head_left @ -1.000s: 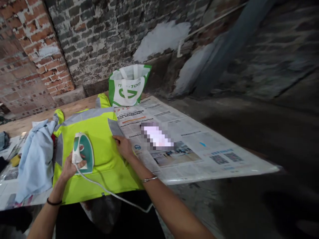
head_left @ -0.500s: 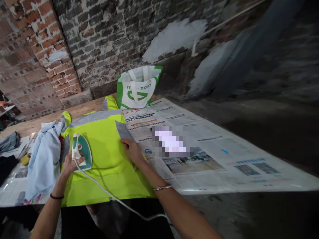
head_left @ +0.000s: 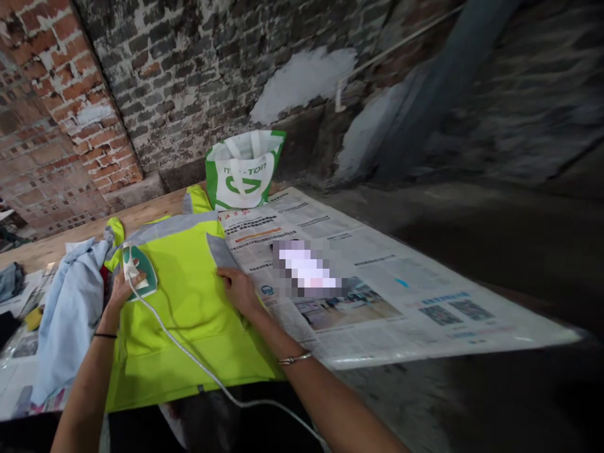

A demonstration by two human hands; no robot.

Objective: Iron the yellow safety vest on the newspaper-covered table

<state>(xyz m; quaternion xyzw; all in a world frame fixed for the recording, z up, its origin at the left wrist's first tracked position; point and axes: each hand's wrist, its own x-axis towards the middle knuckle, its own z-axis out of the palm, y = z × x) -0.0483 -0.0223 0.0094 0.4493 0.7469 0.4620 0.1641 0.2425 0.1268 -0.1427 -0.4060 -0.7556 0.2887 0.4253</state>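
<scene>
A neon yellow jacket with grey bands [head_left: 182, 302] lies spread on the table. My left hand [head_left: 123, 286] is closed round the handle of a green and white iron [head_left: 145, 275], which rests on the jacket's upper left part. From the iron a pale cord [head_left: 189, 352] runs down across the jacket and over the table's front edge. My right hand [head_left: 238, 288] pinches the jacket's right edge beside a grey band [head_left: 221, 251]; its fingertips are closed on the fabric.
Left of the jacket lies a crumpled light blue garment [head_left: 70, 308], with a yellow sponge-like block [head_left: 34, 319] beyond it. A white and green bag [head_left: 243, 173] stands at the back. Newspaper [head_left: 377, 314] covers the right side, bearing a blurred bright-screened device [head_left: 306, 267].
The iron in my left hand has slid up the jacket, away from me. My right hand keeps its hold on the edge. The whole view has shifted slightly.
</scene>
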